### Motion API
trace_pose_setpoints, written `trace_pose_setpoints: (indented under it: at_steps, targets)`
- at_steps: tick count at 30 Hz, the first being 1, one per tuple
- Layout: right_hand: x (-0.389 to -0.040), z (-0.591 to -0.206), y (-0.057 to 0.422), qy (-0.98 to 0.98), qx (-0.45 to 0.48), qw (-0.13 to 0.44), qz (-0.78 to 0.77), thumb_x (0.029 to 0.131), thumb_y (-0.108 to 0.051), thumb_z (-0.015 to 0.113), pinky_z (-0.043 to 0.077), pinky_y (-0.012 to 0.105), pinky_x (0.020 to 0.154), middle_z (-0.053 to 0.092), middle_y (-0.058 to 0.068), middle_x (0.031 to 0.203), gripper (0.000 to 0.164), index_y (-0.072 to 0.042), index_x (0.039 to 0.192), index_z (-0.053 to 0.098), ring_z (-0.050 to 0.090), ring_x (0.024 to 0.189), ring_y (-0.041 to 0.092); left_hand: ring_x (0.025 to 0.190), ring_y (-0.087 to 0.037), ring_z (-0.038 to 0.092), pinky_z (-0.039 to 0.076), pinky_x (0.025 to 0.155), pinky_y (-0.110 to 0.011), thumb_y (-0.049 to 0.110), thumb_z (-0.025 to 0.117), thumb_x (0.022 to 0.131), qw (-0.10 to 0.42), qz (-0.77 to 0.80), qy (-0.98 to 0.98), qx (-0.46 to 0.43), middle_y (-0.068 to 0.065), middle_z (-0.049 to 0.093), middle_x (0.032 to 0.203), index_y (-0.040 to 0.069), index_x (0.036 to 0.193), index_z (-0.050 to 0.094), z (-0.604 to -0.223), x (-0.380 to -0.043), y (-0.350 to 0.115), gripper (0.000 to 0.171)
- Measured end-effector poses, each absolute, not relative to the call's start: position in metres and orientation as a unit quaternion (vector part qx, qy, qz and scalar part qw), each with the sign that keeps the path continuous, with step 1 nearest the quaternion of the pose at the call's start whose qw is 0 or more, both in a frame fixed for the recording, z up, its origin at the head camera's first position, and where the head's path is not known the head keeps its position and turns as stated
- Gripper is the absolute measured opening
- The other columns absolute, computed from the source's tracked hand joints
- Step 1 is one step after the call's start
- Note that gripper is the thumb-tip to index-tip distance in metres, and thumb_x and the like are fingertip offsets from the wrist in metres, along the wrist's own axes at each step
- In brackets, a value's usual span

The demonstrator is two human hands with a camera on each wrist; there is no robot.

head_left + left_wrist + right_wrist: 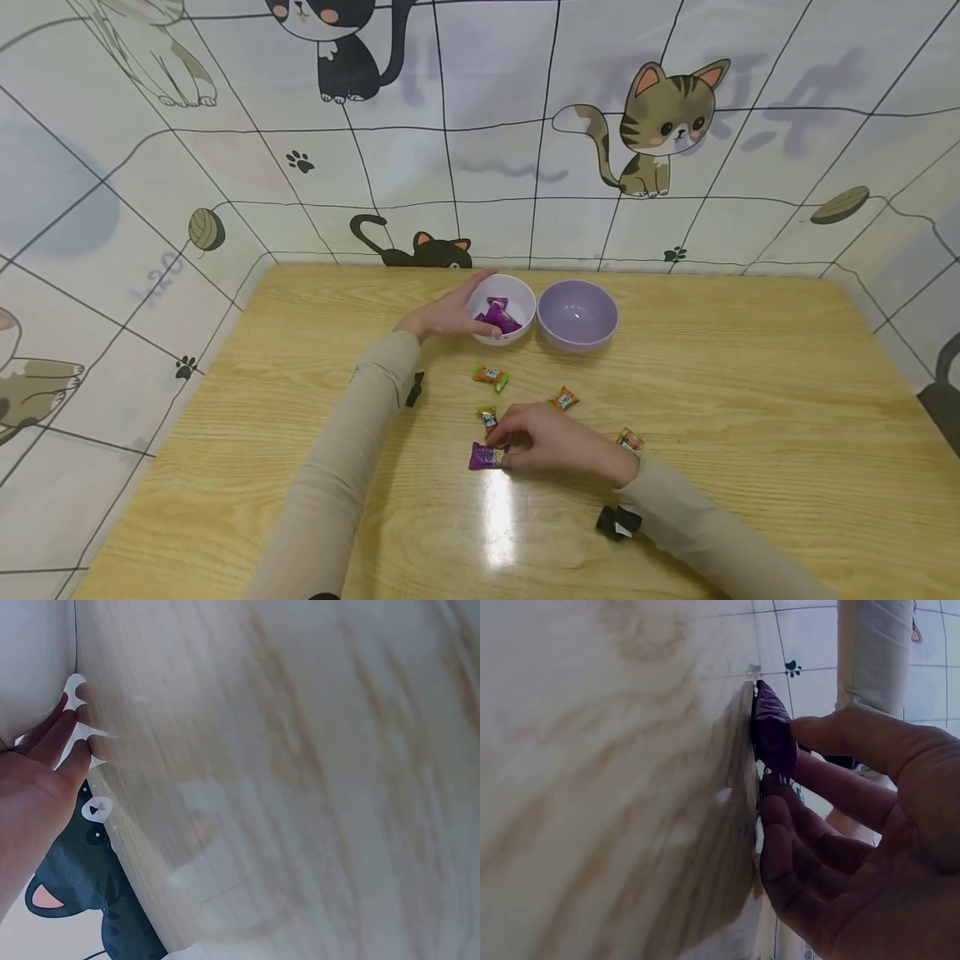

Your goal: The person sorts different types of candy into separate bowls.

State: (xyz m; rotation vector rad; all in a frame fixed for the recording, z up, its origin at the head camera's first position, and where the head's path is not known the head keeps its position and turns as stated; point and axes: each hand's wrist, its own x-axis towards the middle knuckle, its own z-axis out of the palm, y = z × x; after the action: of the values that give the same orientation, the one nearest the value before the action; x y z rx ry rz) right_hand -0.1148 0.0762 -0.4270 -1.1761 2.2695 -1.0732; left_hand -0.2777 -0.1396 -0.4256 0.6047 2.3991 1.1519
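My right hand (555,442) is low over the table and pinches a purple wrapped candy (486,457) between thumb and fingers. In the right wrist view the purple wrapper (774,735) sits at the fingertips, close against the tabletop. My left hand (450,312) holds the left side of a white bowl (525,325), its thumb along the near side. Several purple candies (500,317) lie inside that bowl. The left wrist view shows fingers (56,739) against the bowl's outer wall (34,667). Beside my right hand is an orange-and-green candy (487,418).
A lilac bowl (577,317) stands right beside the white one. More orange-wrapped candies lie around: one near the bowls (490,375), another beyond the right hand (564,398), a third by the right wrist (630,440). A cat-patterned curtain (495,167) borders the wooden table (750,375).
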Motion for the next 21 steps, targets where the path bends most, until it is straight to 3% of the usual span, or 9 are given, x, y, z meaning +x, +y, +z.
trace_pose_setpoints:
  at_steps: [9,21]
  targets:
    - [-0.113,-0.427,0.068,0.818,-0.431,0.182,-0.335,0.080,-0.016,0.077,0.047,0.024,0.079,0.063,-0.001,0.102,0.030,-0.006,0.108,0.072,0.056,0.088,0.009,0.130,-0.029,0.035,0.030,0.107,-0.047,0.031,0.082,0.077,0.208,0.416,0.860,0.212,-0.014,0.030,0.150,0.027,0.156,0.010,-0.427,-0.278,-0.141,0.107]
    - [-0.116,-0.430,0.065,0.810,-0.450,0.145,-0.347,0.081,-0.003,0.071,0.048,0.021,0.075,0.065,0.000,0.095,0.022,-0.005,0.103,0.075,0.057,0.082,0.007,0.130,-0.029,0.035,0.029,0.107,-0.047,0.029,0.082,0.077,0.210,0.424,0.856,0.210,-0.015,0.030,0.150,0.027,0.156,0.011,-0.426,-0.277,-0.140,0.106]
